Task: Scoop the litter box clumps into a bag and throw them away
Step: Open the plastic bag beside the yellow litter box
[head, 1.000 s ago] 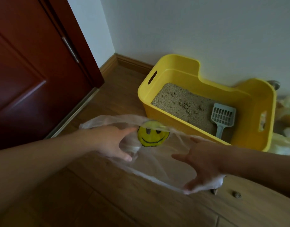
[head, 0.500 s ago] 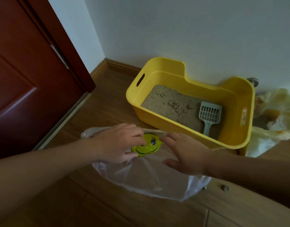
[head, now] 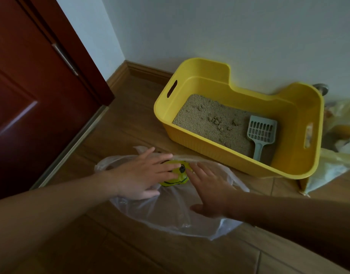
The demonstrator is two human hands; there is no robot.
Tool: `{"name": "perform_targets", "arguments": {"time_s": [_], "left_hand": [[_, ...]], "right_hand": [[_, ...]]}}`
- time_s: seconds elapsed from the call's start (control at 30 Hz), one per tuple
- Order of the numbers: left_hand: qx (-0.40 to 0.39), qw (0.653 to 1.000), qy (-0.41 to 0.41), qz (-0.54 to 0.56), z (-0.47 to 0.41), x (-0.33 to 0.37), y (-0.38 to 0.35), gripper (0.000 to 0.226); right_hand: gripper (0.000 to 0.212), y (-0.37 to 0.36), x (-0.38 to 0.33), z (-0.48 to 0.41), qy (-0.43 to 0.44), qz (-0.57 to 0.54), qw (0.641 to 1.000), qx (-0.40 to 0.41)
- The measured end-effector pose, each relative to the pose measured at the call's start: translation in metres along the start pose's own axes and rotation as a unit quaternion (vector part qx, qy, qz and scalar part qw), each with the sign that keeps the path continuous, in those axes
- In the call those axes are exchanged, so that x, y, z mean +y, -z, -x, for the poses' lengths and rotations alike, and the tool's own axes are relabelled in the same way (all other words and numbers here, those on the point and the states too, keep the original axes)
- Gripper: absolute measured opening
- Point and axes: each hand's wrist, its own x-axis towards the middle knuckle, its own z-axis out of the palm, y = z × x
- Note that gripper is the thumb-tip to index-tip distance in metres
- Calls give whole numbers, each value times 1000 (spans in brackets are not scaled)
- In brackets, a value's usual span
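door (head: pixel 31 105): left of the box (head: pixel 209 147), well apart.
box: yellow, on the floor (head: pixel 130 115).
bag (head: pixel 170 214): clear, just in front of the box.
litter (head: pixel 199 117): inside the box.
left hand (head: pixel 142 175): flat on the bag, grip apart.
right hand (head: pixel 211 192): flat on the bag, grip apart, clamping nothing.
scoop (head: pixel 262 131): grey, at the box's right end.
clumps (head: pixel 215 120): mid-box, in the litter.

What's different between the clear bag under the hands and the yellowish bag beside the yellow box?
The clear bag carries a smiley print; the yellowish bag is tinted throughout. The clear bag lies before the litter box, left hand and right hand flat on it; the yellowish bag sits past the box's right end, untouched. The clear bag looks empty; the yellowish bag bunches around something orange. Both are thin see-through plastic.
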Motion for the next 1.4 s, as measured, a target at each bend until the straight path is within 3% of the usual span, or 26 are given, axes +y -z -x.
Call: {"name": "perform_targets", "arguments": {"time_s": [0.13, 0.27, 0.5, 0.6, 0.73, 0.93, 1.07, 1.4], "left_hand": [[-105, 987, 101, 70, -4, -9, -9, 86], [-107, 967, 175, 150, 0, -19, -15, 119], [-145, 943, 236, 182, 18, -12, -37, 131], [-103, 952, 224, 179, 14, -5, -35, 122], [9, 974, 175, 143, -1, -4, -22, 88], [86, 950, 170, 247, -30, 7, 0, 40], [83, 938, 187, 280, -36, 12, 6, 39], [217, 913, 140, 316, -37, 22, 29, 37]], "right_hand": [[117, -12, 15, -8, -8, 11, 1000, -16], [124, -20, 37, -6, 7, -7, 999, -39], [132, -23, 59, 19, 1, -6, 1000, -27], [138, -20, 56, 20, 7, -16, 999, -29], [143, -20, 51, 11, 21, -69, 997, -35], [143, -11, 53, 15, 26, -108, 994, -4], [141, -7, 55, 23, 16, -131, 991, -5], [135, 12, 43, 51, 26, -197, 980, -5]]}}
